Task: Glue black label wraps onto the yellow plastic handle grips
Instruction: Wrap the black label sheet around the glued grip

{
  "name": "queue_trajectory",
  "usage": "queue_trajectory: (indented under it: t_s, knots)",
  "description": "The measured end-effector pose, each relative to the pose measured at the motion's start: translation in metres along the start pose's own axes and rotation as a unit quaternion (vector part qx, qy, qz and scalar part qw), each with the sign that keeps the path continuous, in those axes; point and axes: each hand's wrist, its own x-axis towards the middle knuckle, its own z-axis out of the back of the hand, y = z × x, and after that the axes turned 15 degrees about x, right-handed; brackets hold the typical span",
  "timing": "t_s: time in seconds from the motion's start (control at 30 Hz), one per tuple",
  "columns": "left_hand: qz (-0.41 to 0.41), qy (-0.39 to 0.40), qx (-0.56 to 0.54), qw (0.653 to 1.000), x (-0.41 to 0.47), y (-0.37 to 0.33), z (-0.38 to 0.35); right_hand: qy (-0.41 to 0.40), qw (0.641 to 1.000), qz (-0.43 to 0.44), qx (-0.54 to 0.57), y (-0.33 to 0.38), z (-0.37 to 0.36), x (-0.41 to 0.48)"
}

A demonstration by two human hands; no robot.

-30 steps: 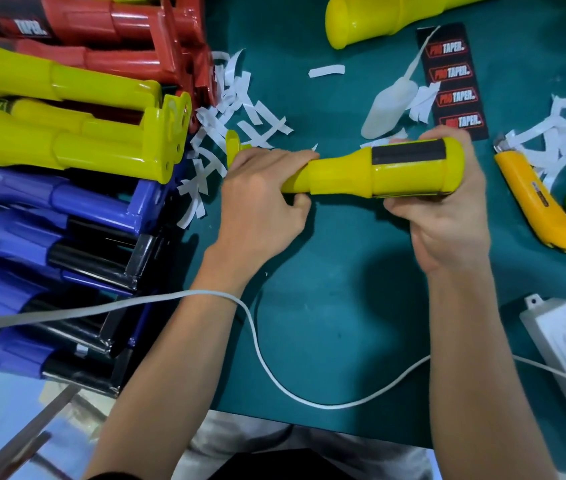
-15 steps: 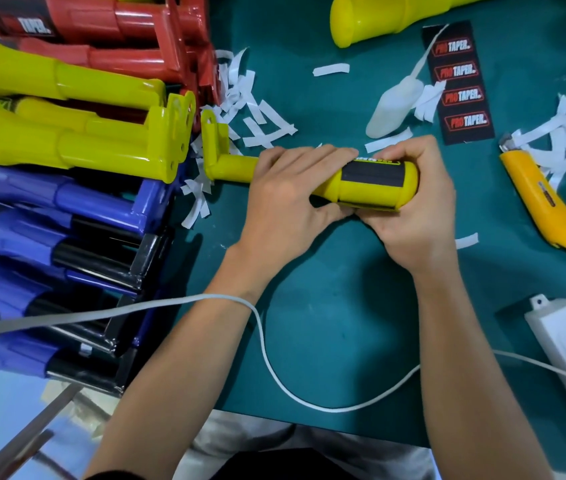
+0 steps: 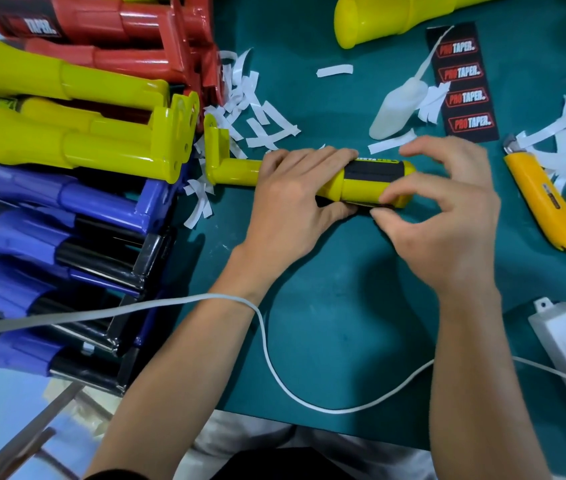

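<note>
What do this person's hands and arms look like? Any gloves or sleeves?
No gloves: the left hand and right hand are bare, with no rings or watch visible. Both forearms are uncovered; a dark sleeve edge seems to show by the left elbow. A thin white cable crosses the left wrist.

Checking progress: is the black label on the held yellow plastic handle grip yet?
On. The black label wrap bands the yellow plastic handle grip; its underside is hidden.
</note>
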Motion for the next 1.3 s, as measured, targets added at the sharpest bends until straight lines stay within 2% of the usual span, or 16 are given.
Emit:
queue_trajectory:
  t_s: [0.1, 0.27, 0.53, 0.83, 1.3]
  knots:
    - [0.008, 0.023, -0.013, 1.0, 0.002, 0.0, 0.004, -0.006, 1.0, 0.012, 0.005, 0.002, -0.001, -0.001]
    - [0.025, 0.061, -0.033, 0.997, 0.006, 0.003, 0.009, -0.034, 0.998, -0.021, 0.04, 0.005, -0.004, -0.002]
    - [0.036, 0.061, -0.043, 0.997, 0.006, 0.001, 0.009, -0.084, 0.994, -0.022, 0.06, 0.008, -0.014, -0.003]
    - [0.037, 0.061, -0.042, 0.997, 0.005, 0.001, 0.011, -0.091, 0.993, 0.004, 0.07, 0.011, -0.021, -0.005]
    - [0.026, 0.037, -0.044, 0.998, 0.005, -0.003, 0.009, -0.125, 0.988, -0.02, 0.089, 0.008, -0.026, -0.002]
